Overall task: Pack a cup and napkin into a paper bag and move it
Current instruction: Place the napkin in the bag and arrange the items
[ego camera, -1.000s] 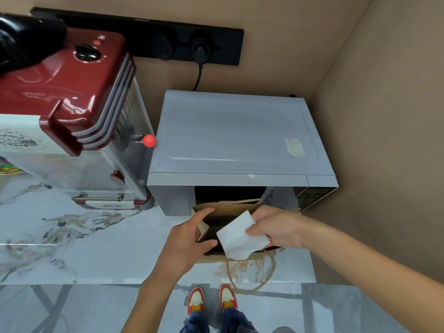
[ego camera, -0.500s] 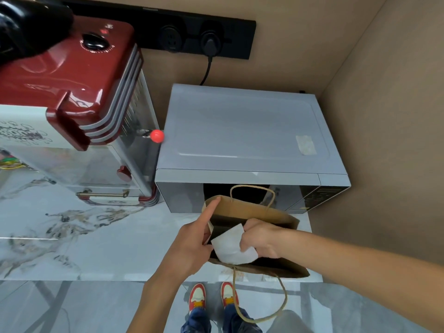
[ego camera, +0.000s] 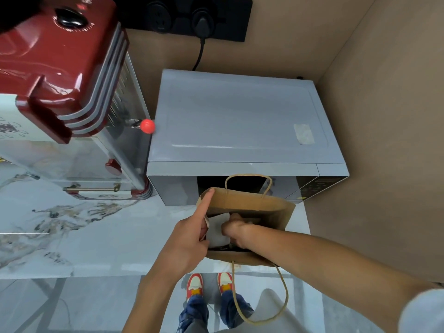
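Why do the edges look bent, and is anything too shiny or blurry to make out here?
Head view: the wide lens splays the sides of the microwave; glare streaks the glossy red appliance lid; the pale sleeve at lower right is a soft blur; the inside of the paper bag is shadowed, half hiding the right hand on the white paper.

place: a kitchen corner
appliances: a grey microwave oven (ego camera: pixel 240 121) just beside a red-topped countertop appliance (ego camera: pixel 60 56) with clear sides
surface: both stand on a marble-patterned countertop (ego camera: pixel 84 236)
power: a black wall socket strip (ego camera: pixel 182 18), with one plug (ego camera: pixel 203 20) in it
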`<state>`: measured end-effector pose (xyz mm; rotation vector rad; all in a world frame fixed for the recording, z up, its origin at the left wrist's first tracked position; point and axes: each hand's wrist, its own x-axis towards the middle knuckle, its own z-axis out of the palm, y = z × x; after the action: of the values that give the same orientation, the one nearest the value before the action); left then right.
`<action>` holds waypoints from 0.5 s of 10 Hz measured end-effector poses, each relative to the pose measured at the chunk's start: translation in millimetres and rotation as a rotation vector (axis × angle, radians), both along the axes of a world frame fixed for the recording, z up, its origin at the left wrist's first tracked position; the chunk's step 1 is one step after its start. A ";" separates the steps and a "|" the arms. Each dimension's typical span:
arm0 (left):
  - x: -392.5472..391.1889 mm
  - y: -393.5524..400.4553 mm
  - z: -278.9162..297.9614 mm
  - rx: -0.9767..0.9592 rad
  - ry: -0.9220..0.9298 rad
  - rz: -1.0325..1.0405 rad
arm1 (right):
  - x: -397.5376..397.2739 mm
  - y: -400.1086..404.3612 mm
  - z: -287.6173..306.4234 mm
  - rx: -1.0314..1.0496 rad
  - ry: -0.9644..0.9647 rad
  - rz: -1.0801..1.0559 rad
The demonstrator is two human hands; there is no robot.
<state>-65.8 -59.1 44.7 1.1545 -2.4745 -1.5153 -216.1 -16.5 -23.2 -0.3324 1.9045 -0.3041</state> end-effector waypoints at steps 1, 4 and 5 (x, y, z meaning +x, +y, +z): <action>0.6 0.1 1.5 0.008 -0.003 -0.004 | -2.0 -2.7 -11.0 0.002 -0.003 0.045; -1.7 1.0 3.5 0.020 -0.025 0.008 | 18.6 -2.2 -27.2 0.326 0.256 0.846; -3.1 1.4 3.9 0.013 -0.028 0.001 | 0.0 -3.2 -39.0 0.231 0.556 1.720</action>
<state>-68.9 -57.7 48.6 1.1864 -2.4850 -1.5273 -216.1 -19.7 -62.2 -1.7997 1.4562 1.2269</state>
